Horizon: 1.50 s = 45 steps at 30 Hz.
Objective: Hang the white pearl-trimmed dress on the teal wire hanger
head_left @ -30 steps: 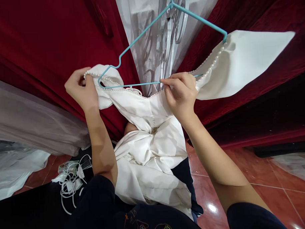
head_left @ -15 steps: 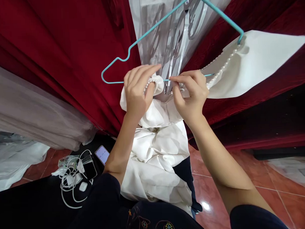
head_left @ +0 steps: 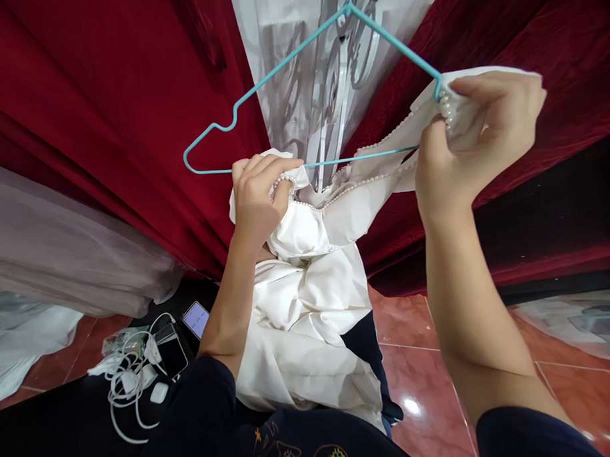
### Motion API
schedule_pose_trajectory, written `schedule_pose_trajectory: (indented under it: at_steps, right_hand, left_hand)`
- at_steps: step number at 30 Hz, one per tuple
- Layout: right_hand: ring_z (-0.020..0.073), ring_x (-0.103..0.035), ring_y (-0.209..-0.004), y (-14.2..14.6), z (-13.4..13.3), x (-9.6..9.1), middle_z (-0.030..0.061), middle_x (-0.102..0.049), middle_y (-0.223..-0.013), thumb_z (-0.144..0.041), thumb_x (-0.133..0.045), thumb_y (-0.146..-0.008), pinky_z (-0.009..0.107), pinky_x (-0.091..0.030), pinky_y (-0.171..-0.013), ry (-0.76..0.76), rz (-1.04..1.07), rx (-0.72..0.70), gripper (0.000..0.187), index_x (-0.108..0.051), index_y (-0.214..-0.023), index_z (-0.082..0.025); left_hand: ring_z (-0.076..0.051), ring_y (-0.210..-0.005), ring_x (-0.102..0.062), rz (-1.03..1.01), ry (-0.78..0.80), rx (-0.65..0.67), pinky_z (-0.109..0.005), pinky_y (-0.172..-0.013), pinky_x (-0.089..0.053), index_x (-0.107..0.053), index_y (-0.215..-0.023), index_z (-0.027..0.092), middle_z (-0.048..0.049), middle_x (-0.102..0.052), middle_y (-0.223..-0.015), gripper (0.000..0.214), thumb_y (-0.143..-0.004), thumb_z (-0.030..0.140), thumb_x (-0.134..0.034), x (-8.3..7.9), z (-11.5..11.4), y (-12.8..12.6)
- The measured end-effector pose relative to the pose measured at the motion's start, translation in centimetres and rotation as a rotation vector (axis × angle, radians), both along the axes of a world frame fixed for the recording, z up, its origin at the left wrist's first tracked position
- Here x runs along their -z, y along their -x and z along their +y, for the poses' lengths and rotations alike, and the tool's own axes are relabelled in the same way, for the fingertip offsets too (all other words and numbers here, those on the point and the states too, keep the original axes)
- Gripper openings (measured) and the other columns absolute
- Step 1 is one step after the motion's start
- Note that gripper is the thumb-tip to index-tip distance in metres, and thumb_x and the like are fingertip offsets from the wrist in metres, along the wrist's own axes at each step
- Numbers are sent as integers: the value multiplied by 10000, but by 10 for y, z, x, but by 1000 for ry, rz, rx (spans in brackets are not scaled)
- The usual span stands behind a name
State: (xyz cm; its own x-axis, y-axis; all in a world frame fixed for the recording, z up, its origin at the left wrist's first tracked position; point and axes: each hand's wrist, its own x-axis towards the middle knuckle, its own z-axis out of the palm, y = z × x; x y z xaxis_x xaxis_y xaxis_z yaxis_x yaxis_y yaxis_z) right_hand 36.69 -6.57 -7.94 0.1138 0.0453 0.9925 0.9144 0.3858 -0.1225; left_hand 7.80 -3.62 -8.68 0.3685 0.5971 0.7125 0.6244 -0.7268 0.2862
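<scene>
A white satin dress (head_left: 312,288) with a pearl-trimmed neckline hangs down over my lap. A teal wire hanger (head_left: 289,56) hangs above it, its left end bare. My left hand (head_left: 256,197) is closed on the dress's left shoulder part, bunched just below the hanger's bottom bar. My right hand (head_left: 474,132) is closed on the white right sleeve, at the hanger's right corner, where the pearl edge meets the wire.
Dark red velvet curtains (head_left: 105,95) and a sheer white panel (head_left: 324,68) hang behind. Grey fabric (head_left: 61,264) lies at the left. Two phones (head_left: 195,319) and tangled white charger cables (head_left: 135,378) lie on a dark surface at the lower left. Glossy red floor tiles (head_left: 420,364) are at right.
My left hand pulled the dress's left shoulder off the hanger's left end toward the middle. My right hand moved from the hanger's bottom bar up to its right corner and gripped the sleeve.
</scene>
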Motion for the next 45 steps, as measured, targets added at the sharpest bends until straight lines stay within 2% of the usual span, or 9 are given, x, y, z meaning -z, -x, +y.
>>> schedule_pose_trajectory:
  at_steps: [8,11,14,21,26,29,34,41,45]
  right_hand:
    - [86,-530,-576,-49,0,-26,47,-681,-690,107,-560,-723,271,-332,-591,187,354,89,300,-783,-784,-85]
    - [63,-453,-511,-56,-21,-23,-14,-598,-573,139,-638,-631,268,-335,-576,574,404,191,313,-778,-724,-125]
    - [90,-499,-553,-55,-48,-17,-15,-615,-593,79,-744,-585,286,-389,-615,848,216,209,320,-799,-731,-201]
    - [164,-587,-589,-52,-62,18,26,-682,-668,-117,-688,-585,335,-434,-573,458,215,197,189,-718,-718,-248]
    - [235,-675,-771,-21,-61,44,28,-720,-836,-268,-600,-855,436,-516,-697,98,120,49,142,-718,-926,-305]
    - [240,-707,-913,1,-58,31,43,-736,-971,-276,-581,-958,441,-561,-780,167,-13,-58,199,-724,-1091,-310]
    - [201,-706,-1022,23,-34,10,102,-741,-1100,-298,-509,-1047,353,-555,-839,578,-64,-322,258,-737,-1134,-216]
    - [139,-581,-768,36,-24,15,48,-669,-839,-257,-571,-988,296,-414,-708,540,130,-302,194,-725,-900,-181]
    - [114,-528,-715,36,-24,11,30,-632,-780,-191,-593,-926,285,-366,-675,545,133,-312,143,-702,-835,-175]
  left_hand:
    - [-255,-982,-688,-15,-17,11,-477,-1059,-438,-756,-1088,284,5,-800,-1078,339,-926,112,-514,-6,7,8]
    - [-259,-969,-688,-10,-20,14,-483,-1040,-449,-761,-1082,283,4,-799,-1067,347,-904,116,-514,-6,15,11]
    - [-257,-973,-691,-11,-17,21,-477,-1037,-451,-764,-1070,279,-1,-802,-1070,350,-893,110,-513,-6,19,10]
    - [-239,-982,-704,-68,-11,67,-438,-1032,-454,-760,-1062,265,0,-803,-1068,356,-880,86,-512,-3,17,1]
    - [-248,-959,-696,-77,-23,23,-449,-1018,-441,-770,-1050,267,-3,-804,-1047,345,-877,82,-536,0,22,-1]
    - [-232,-940,-699,-114,-13,99,-435,-990,-446,-781,-1038,257,7,-808,-1038,353,-855,66,-549,1,24,-2]
    - [-214,-938,-692,-126,-11,143,-442,-1009,-465,-783,-1059,234,12,-802,-1043,346,-881,67,-537,3,16,-5]
    - [-229,-935,-602,-499,-339,-36,-406,-832,-545,-778,-1096,224,-80,-570,-992,278,-906,189,-578,27,8,16]
    - [-183,-778,-523,-766,-298,-149,-371,-712,-442,-669,-1131,221,-32,-501,-916,217,-928,256,-604,35,32,55]
